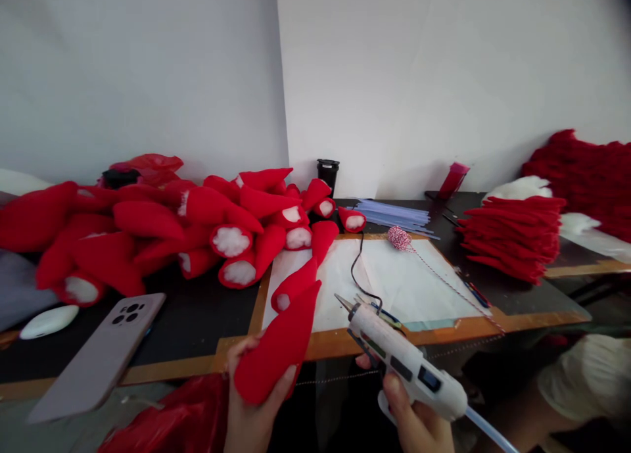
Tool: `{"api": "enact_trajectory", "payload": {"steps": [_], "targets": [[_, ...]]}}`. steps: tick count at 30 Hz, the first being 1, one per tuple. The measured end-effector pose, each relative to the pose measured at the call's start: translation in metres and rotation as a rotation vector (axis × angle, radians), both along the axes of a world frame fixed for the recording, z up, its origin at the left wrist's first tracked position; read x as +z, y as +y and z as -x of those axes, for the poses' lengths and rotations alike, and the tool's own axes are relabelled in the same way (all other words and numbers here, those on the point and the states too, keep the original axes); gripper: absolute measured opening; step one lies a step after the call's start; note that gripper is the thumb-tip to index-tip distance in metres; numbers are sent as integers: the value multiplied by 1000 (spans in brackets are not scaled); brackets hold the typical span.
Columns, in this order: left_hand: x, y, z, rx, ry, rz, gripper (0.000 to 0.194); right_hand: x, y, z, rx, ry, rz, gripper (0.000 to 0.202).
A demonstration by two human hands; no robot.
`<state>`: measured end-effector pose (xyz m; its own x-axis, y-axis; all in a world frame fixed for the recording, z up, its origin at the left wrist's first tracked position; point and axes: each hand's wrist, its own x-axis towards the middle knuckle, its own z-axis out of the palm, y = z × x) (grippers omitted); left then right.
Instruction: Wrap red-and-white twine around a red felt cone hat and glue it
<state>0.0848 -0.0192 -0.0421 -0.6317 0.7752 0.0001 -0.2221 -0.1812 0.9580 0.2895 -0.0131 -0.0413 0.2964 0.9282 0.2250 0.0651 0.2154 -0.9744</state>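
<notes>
Left hand (251,417) closed round a red cloth cone (280,348), right hand (417,420) wrapped about a white glue gun (394,344).
The cone is at the table's (172,371) front edge, tip pointing away, its wide end's opening out of sight; some left fingers disappear behind it. The gun hides most of the right fingers, so whether the trigger is pressed cannot be told. Its glue stick (486,428) leaves view at the bottom. Heaped cones (148,219) overlap at left; the dark red pile (586,177) is cut off at right.
</notes>
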Motion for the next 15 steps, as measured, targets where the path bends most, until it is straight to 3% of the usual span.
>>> {"api": "enact_trajectory", "payload": {"steps": [3,6,10,15], "targets": [[-5,6,12,202,729,-316,52,5,1,-1,62,1,5,38],[-7,6,21,254,1094,-417,32,8,2,1,101,-47,-1,40],[-3,2,21,330,1247,-459,19,8,3,6,70,-90,-28,43],[-8,-8,22,282,1259,-389,29,3,5,5,49,-89,-41,37]]}}
